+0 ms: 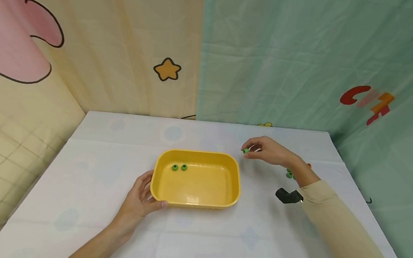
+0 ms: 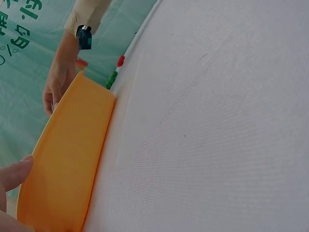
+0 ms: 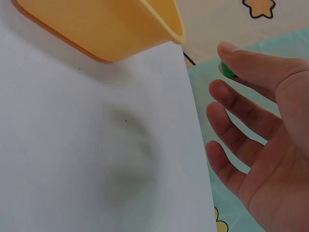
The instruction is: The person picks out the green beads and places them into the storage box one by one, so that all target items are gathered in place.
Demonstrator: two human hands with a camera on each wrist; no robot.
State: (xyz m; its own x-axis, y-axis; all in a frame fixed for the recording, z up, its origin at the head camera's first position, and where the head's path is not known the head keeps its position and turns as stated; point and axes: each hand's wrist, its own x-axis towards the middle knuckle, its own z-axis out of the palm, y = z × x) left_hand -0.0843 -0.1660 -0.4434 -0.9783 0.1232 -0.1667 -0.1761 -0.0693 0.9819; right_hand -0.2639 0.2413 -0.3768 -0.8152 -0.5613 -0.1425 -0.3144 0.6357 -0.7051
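A yellow rectangular tray stands on the table with two green beads inside, near its back left. My left hand grips the tray's left end, thumb over the front rim and fingers along the outer side. In the left wrist view the thumb lies against the rim. Just beyond the tray's back right corner, my right hand pinches a green bead between thumb and forefinger, above the table. The right wrist view shows this bead mostly covered by the thumb, the other fingers loosely bent.
More green beads lie on the table at the right, partly hidden by the right forearm; red ones show beside them in the left wrist view. A black device sits at the right wrist. Printed curtains stand behind the table.
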